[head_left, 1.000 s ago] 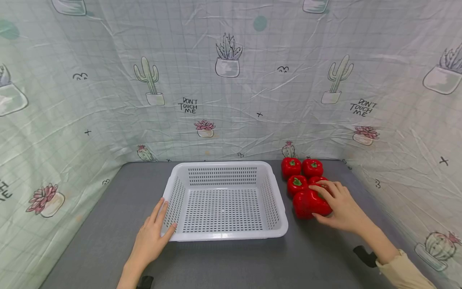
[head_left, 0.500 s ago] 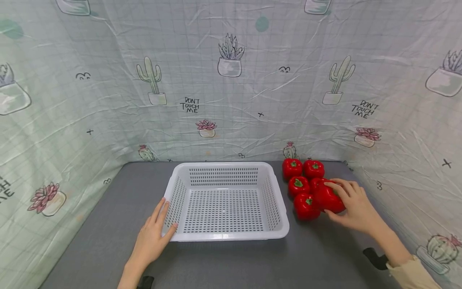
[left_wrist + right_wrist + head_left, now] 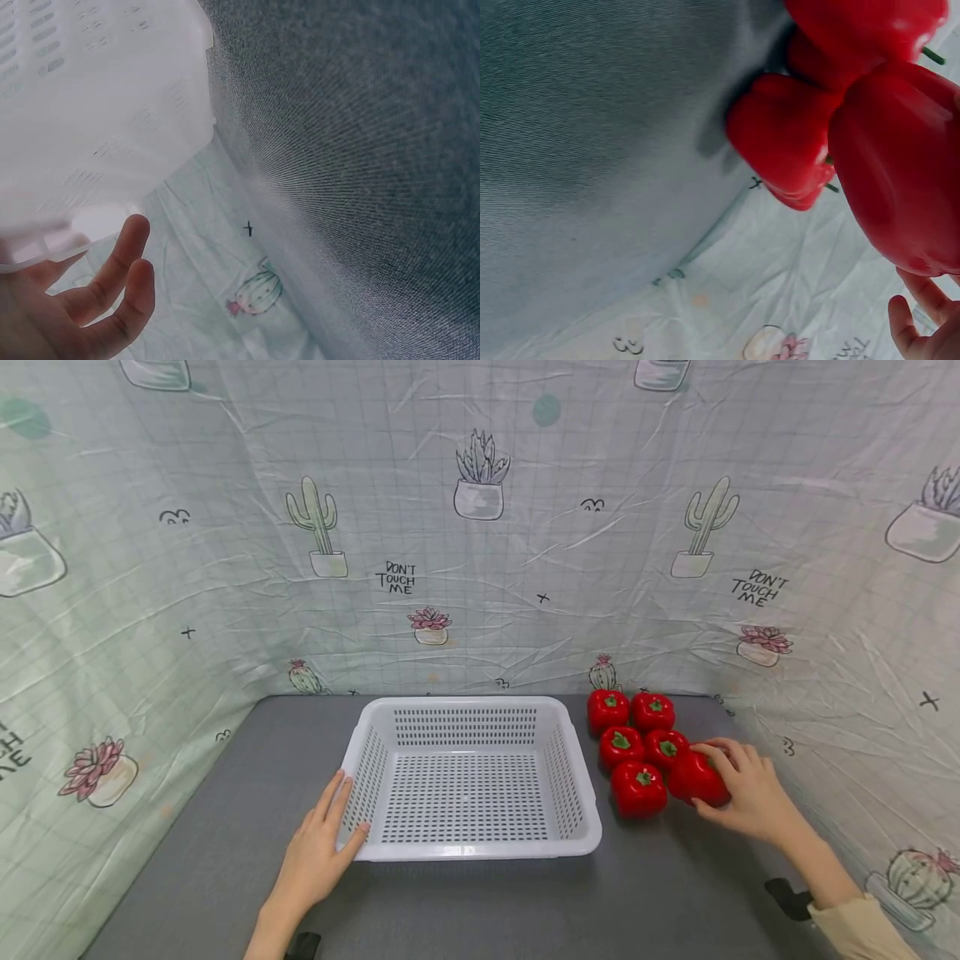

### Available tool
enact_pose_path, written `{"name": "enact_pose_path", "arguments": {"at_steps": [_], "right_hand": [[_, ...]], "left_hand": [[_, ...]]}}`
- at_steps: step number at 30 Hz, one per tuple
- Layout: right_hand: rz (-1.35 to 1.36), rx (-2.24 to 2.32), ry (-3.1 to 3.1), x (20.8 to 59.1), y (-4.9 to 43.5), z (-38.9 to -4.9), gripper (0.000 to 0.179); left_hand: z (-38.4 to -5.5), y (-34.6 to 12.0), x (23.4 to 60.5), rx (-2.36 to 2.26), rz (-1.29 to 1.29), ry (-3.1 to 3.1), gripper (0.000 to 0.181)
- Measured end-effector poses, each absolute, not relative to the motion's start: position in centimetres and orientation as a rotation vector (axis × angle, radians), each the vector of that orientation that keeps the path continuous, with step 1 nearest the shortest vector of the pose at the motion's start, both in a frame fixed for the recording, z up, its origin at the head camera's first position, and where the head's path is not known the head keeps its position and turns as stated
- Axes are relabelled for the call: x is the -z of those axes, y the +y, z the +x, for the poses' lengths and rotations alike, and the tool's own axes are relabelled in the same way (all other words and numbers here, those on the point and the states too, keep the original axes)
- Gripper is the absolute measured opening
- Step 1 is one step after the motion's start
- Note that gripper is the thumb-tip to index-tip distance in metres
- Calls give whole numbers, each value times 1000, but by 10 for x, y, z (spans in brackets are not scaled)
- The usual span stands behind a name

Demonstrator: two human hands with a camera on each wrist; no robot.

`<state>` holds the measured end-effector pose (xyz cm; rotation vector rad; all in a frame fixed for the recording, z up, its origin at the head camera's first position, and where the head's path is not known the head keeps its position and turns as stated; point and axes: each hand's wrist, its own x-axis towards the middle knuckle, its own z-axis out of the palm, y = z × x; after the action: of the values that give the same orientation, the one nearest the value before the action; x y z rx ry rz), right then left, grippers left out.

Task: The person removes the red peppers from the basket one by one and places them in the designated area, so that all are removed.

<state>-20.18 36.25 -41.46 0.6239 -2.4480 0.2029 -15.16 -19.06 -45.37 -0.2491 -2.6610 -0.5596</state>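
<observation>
A red bell pepper (image 3: 697,777) sits in my right hand (image 3: 753,793), gripped from its right side with fingers over the top and thumb at the front. In the right wrist view this pepper (image 3: 900,165) fills the right part, with fingertips just below it. To its left, several more red bell peppers (image 3: 638,790) with green stems stand in a close group. My left hand (image 3: 318,847) rests at the near left corner of a white perforated plastic basket (image 3: 465,850), fingers along the side and thumb on the front rim. The left wrist view shows two fingers (image 3: 133,240) outside the basket wall.
Grey cloth covers the table (image 3: 480,910). A curtain (image 3: 540,552) printed with potted cacti encloses it at the back and both sides. The basket stands mid-table, with its right rim a short way left of the peppers.
My right hand has moved right with its pepper, away from over the front pepper, then slightly lower beside the group. My left hand and the basket have stayed in place.
</observation>
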Motion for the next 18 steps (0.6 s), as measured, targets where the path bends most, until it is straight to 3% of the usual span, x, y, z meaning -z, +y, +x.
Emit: {"name": "enact_pose_path", "arguments": {"at_steps": [10,18], "right_hand": [[625,-109,-2546,430,368,-205,86],[640,-91,-2565,435,367,-205,84]], "left_hand": [[-151,-191,454,562,-241,-2669,66],[-151,-190,453,571,-241,-2671,65]]}}
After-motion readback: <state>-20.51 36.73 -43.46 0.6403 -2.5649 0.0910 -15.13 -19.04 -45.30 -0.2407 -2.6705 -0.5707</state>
